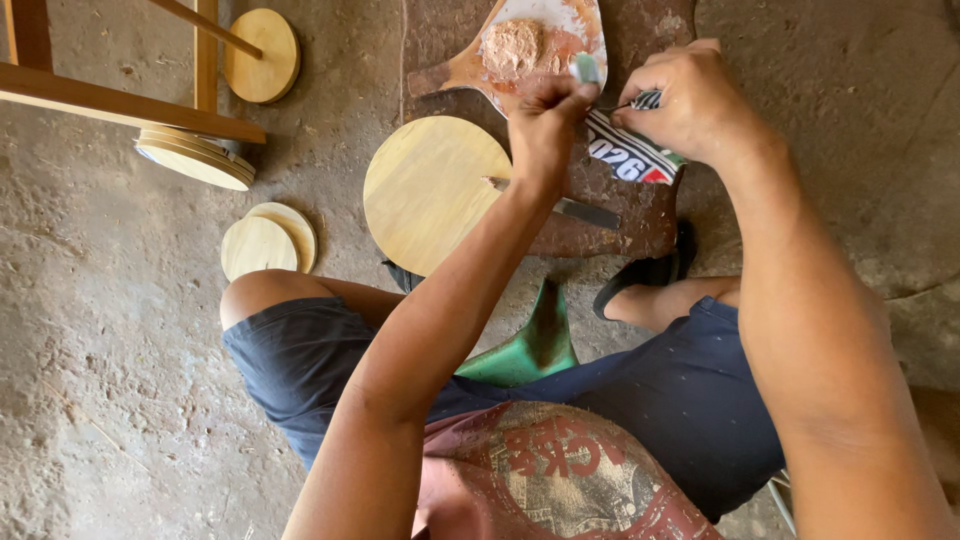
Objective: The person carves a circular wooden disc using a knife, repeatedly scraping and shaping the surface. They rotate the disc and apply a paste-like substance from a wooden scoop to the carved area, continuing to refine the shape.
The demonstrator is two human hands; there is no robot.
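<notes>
Right hand [690, 100] clamped around a squeeze tube [628, 150]; tube's long axis runs diagonal, crimped tail pointing down toward the person's foot, nozzle end pointing up-left toward the left hand. Left hand [545, 125] pinched shut at the tube's nozzle end, fingertips on a small pale cap [586, 68]; can't tell if the cap is on or off. Hands close together, almost touching, both over the top edge of the stone slab [640, 215]. Just above the hands: a paddle board [560, 20] with a lump of pinkish filler [512, 47] on it, handle pointing left-down. Left of the hands, on the slab: big round wood disc [430, 190], lying flat. A putty knife [570, 208] lies between disc and tube, long axis near horizontal, partly hidden under the left forearm. Further left of the disc: two small discs [265, 242] overlapping on the floor, a stack of discs [195, 158] under a wooden frame [110, 100], one more disc [262, 55] above. Below the disc: green stool [530, 345] between the person's knees, sandal [650, 268] at the slab's lower edge.
</notes>
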